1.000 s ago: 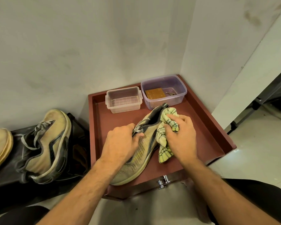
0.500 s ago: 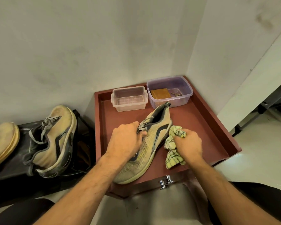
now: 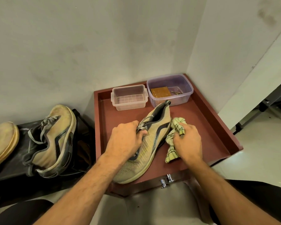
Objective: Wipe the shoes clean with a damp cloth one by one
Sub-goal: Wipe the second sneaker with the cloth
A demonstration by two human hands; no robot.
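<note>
Red-brown tray (image 3: 214, 127), raised rim, fills the right half of the scene in a wall corner; metal handle (image 3: 166, 181) on its near edge.

Black stand (image 3: 11, 163) at left, near the wall, carries two shoes: tan sneaker with grey laces (image 3: 55, 140) tipped on its side, sole to the right; a second tan shoe (image 3: 2, 143) at far left, only partly in frame.

Working shoe (image 3: 146, 151), tan knit with grey trim, lies on the tray diagonally: toe near, reaching the tray's near edge; heel far, just in front of the boxes.

Purple-tinted plastic box (image 3: 182, 98) at far right of the tray, a brown rectangular piece (image 3: 160, 93) inside. Clear plastic box (image 3: 128, 99) just left of it.

Left hand (image 3: 125, 140): fingers curled over the shoe's lace area, gripping it from the left.

Right hand (image 3: 186, 142): fingers closed around a bunched yellow-green cloth (image 3: 172, 143), dark-lined pattern. Cloth touches the shoe's right side near mid-length; its loose end rests on the tray floor.
</note>
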